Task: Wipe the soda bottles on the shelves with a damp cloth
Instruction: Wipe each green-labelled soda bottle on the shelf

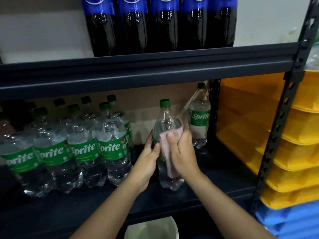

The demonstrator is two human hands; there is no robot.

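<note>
A clear Sprite bottle with a green cap stands upright on the dark lower shelf. My left hand grips its left side at the green label. My right hand wraps a pale pink cloth round the bottle's front and right side. The label is mostly hidden by both hands. Several more Sprite bottles stand in rows to the left. One Sprite bottle stands alone at the back right.
Dark cola bottles with blue labels fill the upper shelf. A black upright post bounds the shelf on the right. Beyond it are stacked yellow bins and blue bins. A white bucket sits below.
</note>
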